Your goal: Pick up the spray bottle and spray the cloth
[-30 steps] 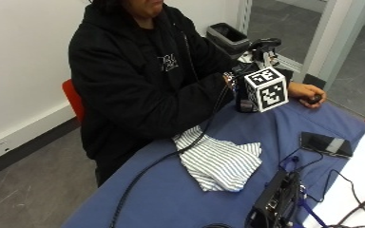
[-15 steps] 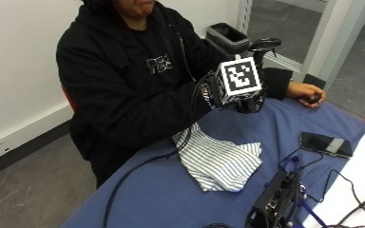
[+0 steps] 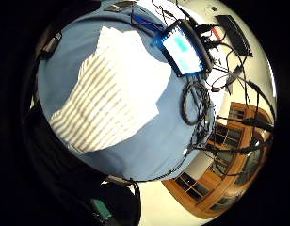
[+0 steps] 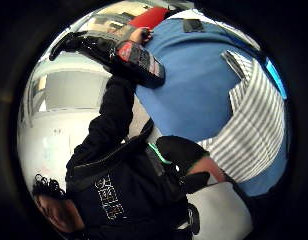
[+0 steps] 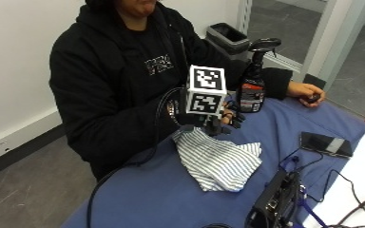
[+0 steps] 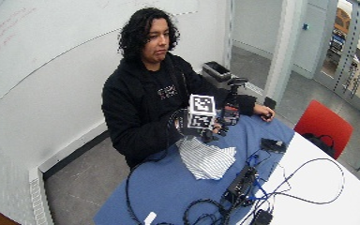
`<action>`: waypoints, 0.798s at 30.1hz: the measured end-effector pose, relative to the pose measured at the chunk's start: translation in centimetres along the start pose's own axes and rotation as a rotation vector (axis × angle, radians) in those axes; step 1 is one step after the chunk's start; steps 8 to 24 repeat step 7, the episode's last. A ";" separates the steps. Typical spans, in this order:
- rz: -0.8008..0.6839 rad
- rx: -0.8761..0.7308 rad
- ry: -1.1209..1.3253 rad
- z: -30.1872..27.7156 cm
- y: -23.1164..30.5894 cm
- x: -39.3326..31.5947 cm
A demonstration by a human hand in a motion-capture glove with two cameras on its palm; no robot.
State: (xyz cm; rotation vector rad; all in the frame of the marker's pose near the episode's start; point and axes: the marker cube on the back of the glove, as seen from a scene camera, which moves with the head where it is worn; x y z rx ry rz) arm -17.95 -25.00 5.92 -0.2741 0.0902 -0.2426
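gloved right hand (image 5: pixel 224 119) above striped cloth (image 5: pixel 219 159), fingers loosely curled, empty | spray bottle (image 5: pixel 254 81) upright behind cloth | risk: hasty reach topples it

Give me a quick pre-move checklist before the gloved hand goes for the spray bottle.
1. Spray bottle upright on the blue table: ok.
2. Gloved right hand empty, holding nothing: ok.
3. Hand at the bottle: not ok, it hovers over the striped cloth, apart from the bottle.
4. Cloth lying in the open on the table, ready for spraying: ok.
5. Bare hand away from the bottle: ok, it rests on the table beyond it.
6. Nozzle direction: cannot tell.
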 end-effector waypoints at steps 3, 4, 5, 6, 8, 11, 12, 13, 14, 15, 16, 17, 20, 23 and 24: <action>0.021 -0.005 0.018 0.6 1.4 0.6; 0.027 -0.007 0.022 0.8 1.8 0.7; 0.032 -0.009 0.024 0.9 2.1 0.8; 0.036 -0.010 0.025 1.0 2.3 0.9; 0.038 -0.011 0.025 1.0 2.4 0.9; 0.038 -0.011 0.025 1.0 2.4 0.9; 0.038 -0.011 0.025 1.0 2.4 0.9; 0.038 -0.011 0.025 1.0 2.4 0.9; 0.038 -0.011 0.025 1.0 2.4 0.9; 0.038 -0.011 0.025 1.0 2.4 0.9; 0.038 -0.011 0.025 1.0 2.4 0.9; 0.038 -0.011 0.025 1.0 2.4 0.9; 0.038 -0.011 0.025 1.0 2.4 0.9; 0.038 -0.011 0.025 1.0 2.4 0.9; 0.038 -0.011 0.025 1.0 2.4 0.9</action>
